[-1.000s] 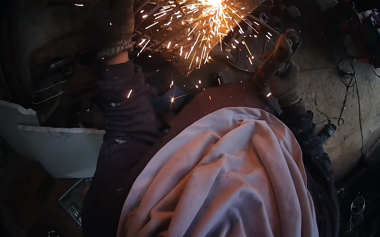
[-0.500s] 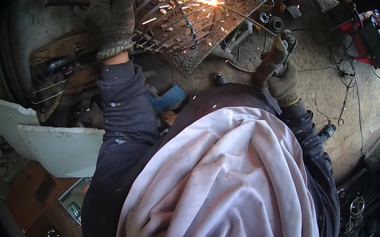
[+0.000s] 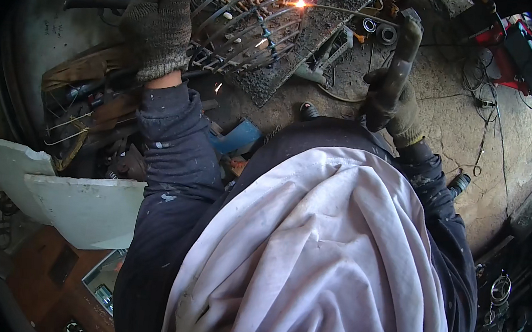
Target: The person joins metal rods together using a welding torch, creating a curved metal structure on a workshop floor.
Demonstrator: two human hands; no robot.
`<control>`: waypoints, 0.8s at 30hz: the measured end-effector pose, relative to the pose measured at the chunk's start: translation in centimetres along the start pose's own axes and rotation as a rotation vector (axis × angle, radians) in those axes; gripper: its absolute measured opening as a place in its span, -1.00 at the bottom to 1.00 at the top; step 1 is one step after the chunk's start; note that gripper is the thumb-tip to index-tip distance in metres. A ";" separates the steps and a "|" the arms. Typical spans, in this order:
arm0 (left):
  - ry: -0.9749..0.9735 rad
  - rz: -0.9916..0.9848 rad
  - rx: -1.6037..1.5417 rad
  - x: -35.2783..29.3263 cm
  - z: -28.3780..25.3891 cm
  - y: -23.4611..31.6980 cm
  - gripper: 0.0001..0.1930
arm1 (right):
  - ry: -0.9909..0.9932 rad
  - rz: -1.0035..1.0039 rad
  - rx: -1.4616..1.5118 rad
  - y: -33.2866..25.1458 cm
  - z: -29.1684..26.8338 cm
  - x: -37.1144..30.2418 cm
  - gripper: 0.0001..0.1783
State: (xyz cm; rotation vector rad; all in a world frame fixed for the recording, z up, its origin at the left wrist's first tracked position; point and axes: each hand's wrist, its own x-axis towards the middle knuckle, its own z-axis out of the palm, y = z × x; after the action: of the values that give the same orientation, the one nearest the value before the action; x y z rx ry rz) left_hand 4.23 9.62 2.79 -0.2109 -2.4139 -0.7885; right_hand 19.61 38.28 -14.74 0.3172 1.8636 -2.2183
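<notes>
My right hand, in a knitted work glove, is wrapped round a welding electrode holder. A thin welding rod runs leftward from the holder's head. Its tip glows bright orange at the edge of a curved metal-bar grate, which lies on a dirty metal worktop. My left hand, gloved too, is at the grate's left side, close to its bars. Its fingers reach toward the top edge of the picture, and I cannot make out whether they grip anything.
White boards lean at the lower left, beside scrap and tools. A blue piece lies below the worktop. Metal rings sit right of it. Cables trail over the floor near a red and dark machine.
The spray of sparks has shrunk to a small glow with a few stray sparks. My right hand has tilted the holder more upright, and the rod lies flatter. My left hand has barely moved.
</notes>
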 end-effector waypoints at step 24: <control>-0.080 0.056 0.101 1.0 0.4 -1.7 -0.64 | 0.099 -0.365 -0.419 0.6 -0.8 -0.5 -0.63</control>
State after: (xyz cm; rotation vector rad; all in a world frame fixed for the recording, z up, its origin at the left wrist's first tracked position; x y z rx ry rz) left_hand 2.62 8.41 2.27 -0.2739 -2.5037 -0.6422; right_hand 20.27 38.97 -15.33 0.0100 2.5454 -1.9613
